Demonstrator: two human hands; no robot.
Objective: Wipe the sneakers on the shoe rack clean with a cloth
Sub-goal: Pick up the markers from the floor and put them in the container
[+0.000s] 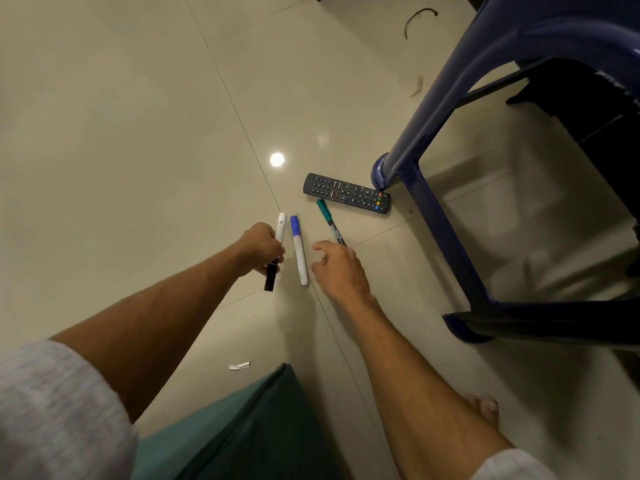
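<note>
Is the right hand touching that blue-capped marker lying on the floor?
Apart. The head view shows bare floor tile between the right hand and the blue-capped marker. The left hand grips a different, white-capped marker.

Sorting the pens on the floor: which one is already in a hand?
The black-and-white pen, gripped by the left hand; the blue-capped pen and green-capped pen lie on the floor.

The black-and-white marker (276, 249) is partly hidden inside the left hand (260, 247)'s fingers (277, 252). The teal-capped marker (330, 221)'s end disappears behind the right hand (341, 268)'s fingertips (320, 247) — remote (347, 193) labels too small.
</note>
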